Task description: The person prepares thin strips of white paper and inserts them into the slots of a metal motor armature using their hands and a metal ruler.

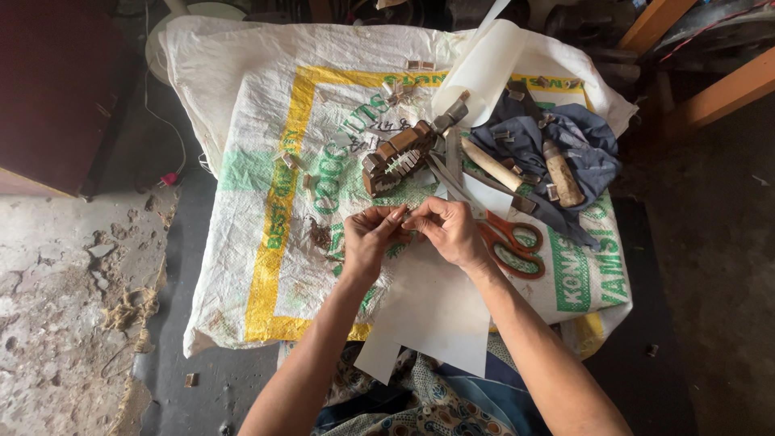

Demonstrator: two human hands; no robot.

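My left hand (367,238) and my right hand (448,230) meet above a white woven sack (242,137) spread as a work mat. Their fingertips pinch a small metal piece (404,216) between them; it is too small to tell its shape. Under my right forearm lies a white sheet of thin paper-like material (432,315). Just beyond my hands sits a brown metal core with slotted teeth (397,157). Orange-handled scissors (504,238) lie right beside my right hand.
A rolled white sheet (480,73) stands at the back. A dark blue cloth (565,137) holds wooden-handled tools (561,173) and small metal pieces. Loose metal clips (420,64) dot the sack. Rough concrete floor lies to the left, wooden beams at the back right.
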